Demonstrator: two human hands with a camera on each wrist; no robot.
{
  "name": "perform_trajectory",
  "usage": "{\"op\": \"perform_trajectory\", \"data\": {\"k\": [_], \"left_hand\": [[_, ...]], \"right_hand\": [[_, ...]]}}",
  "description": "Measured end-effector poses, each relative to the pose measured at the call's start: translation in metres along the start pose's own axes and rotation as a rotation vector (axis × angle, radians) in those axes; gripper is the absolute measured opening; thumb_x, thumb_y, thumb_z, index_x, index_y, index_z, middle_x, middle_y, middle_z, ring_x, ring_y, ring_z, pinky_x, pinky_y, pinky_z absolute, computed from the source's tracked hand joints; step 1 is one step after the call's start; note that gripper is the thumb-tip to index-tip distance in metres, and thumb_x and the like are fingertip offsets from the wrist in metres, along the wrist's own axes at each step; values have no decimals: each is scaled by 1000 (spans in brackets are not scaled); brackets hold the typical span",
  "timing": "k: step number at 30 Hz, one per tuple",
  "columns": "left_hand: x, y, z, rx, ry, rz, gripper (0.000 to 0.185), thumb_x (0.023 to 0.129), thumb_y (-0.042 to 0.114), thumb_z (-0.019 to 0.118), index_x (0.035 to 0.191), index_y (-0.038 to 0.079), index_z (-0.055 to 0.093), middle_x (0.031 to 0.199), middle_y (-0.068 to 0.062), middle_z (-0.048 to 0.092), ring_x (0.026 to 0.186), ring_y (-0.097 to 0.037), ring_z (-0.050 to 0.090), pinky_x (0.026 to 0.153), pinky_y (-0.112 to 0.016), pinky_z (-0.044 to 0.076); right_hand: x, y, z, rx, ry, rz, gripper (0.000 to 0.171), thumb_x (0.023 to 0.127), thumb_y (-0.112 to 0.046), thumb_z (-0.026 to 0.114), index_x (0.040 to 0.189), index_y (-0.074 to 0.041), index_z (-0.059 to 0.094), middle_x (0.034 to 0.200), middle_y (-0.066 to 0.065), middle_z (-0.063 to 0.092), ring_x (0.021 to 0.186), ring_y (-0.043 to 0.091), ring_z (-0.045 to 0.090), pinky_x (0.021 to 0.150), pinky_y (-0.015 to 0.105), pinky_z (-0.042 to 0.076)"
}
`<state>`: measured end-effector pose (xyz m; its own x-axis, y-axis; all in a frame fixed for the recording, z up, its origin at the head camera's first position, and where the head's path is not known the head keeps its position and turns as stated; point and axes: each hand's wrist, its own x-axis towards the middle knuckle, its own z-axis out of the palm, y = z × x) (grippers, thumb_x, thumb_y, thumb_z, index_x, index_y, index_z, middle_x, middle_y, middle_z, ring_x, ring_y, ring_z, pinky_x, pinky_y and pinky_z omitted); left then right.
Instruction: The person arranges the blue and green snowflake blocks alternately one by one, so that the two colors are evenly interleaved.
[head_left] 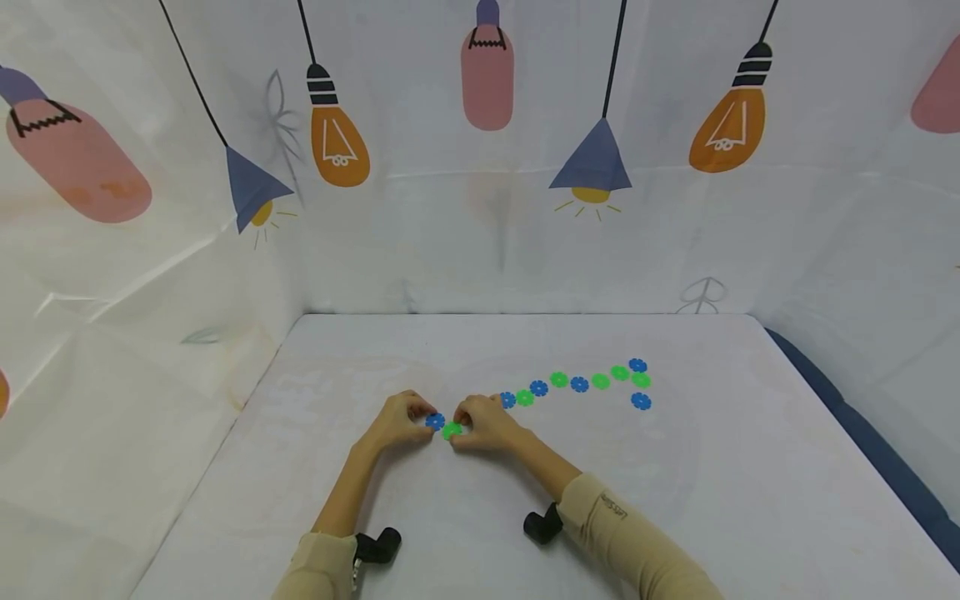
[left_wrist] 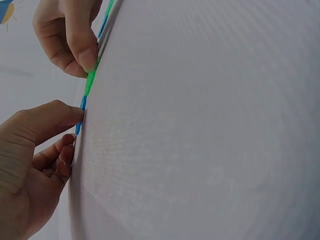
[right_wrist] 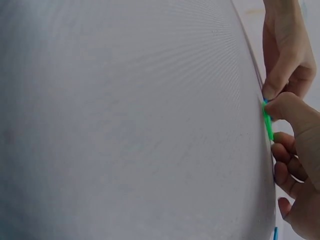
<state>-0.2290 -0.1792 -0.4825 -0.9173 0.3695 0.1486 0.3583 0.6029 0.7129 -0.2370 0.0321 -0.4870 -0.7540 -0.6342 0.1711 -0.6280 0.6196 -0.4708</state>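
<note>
My left hand pinches a blue notched plastic disc between thumb and fingers, low at the table. Right beside it, my right hand grips a green notched disc by its edge. The two discs meet edge to edge between the hands. In the left wrist view the blue disc and green disc appear edge-on, lined up end to end. In the right wrist view the green disc sits between thumb and fingertips, with most of the blue one hidden behind the thumb.
From behind my right hand, a row of blue and green discs runs rightward across the white table. Its right end branches to a blue disc above and another below. A cloth printed with lamps hangs behind.
</note>
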Motion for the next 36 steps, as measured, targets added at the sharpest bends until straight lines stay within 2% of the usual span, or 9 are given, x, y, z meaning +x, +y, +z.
{"op": "perform_trajectory", "data": {"k": [7,14,27,36], "left_hand": [[0,0,1,10,-1,-10,27,64,7,76,89,1,72,84,-4,61,79,-16,54,71,-28,45],[-1,-1,1,6,6,14,26,64,8,78,88,2,73,84,-4,62,79,-16,54,71,-29,44],[-3,1,1,18,3,24,24,65,7,78,88,1,73,84,-4,62,78,-16,54,70,-29,45],[-3,1,1,19,7,32,24,65,7,79,88,1,73,84,-4,62,78,-16,53,70,-29,45]], "right_hand": [[-1,0,0,-11,-9,15,26,74,-30,74,88,-9,68,79,-7,60,77,6,52,76,32,30],[-3,-1,-2,-7,10,24,26,74,-29,73,90,-9,69,82,-6,61,79,7,54,75,31,30],[-7,-4,-3,13,17,18,25,80,-28,73,94,-8,69,87,-2,64,85,12,57,77,35,32],[-9,-4,-4,6,20,10,24,81,-27,72,96,-8,69,88,-1,64,85,13,57,77,33,34]]}}
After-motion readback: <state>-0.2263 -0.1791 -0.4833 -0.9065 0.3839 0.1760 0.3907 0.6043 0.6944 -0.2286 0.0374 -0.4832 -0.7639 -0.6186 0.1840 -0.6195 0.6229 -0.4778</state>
